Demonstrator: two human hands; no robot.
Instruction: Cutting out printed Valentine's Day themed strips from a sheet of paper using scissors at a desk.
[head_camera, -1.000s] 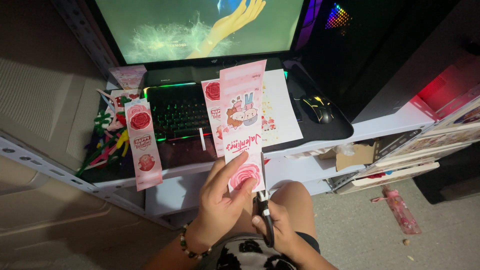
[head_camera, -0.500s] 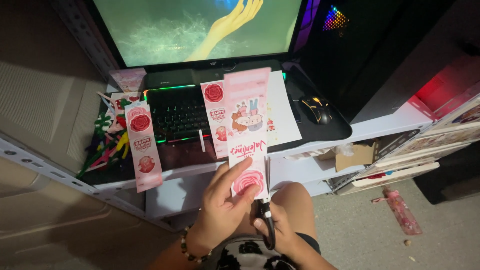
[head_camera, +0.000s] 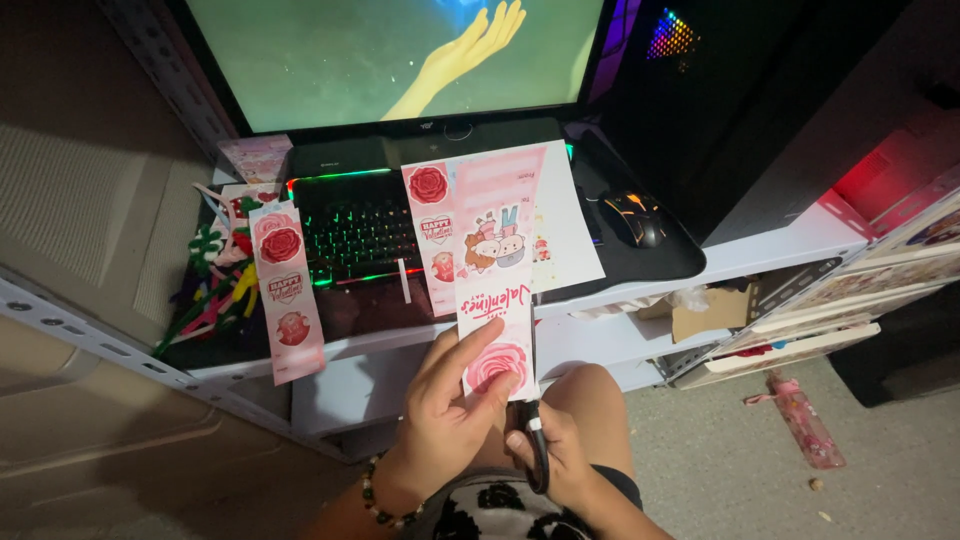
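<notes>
The left hand (head_camera: 450, 405) holds a tall pink printed strip (head_camera: 497, 270) upright in front of the bench (head_camera: 760, 250), its fingers (head_camera: 478, 350) pressed together on the strip's lower end, thumb laid across the rose picture. Just below, the right hand (head_camera: 560, 460) grips black-handled scissors (head_camera: 532, 445), fingers closed around the handles; the blades sit behind the strip's bottom edge, so I cannot tell whether they are open. The likeliest slip, as I judge it, is a crooked cut: the strip is long, held only at its lower end, and its free top leans toward the keyboard (head_camera: 360, 235), so it could flop or twist as the blades bite. The left thumb also lies close to where the blades meet the paper and could be nicked. The dim light makes a printed edge hard to follow. Around it, a wider printed sheet (head_camera: 565, 225) lies on the bench partly behind the strip, with a narrower strip of red roses (head_camera: 432, 235) at its left edge. Another rose strip (head_camera: 288, 300) hangs over the bench's front edge, near a heap of coloured pipe cleaners (head_camera: 215, 290). A mouse (head_camera: 637, 218) sits to the right, and a lit monitor (head_camera: 400, 50) stands behind. A pink pouch (head_camera: 800, 420) lies on the floor.
</notes>
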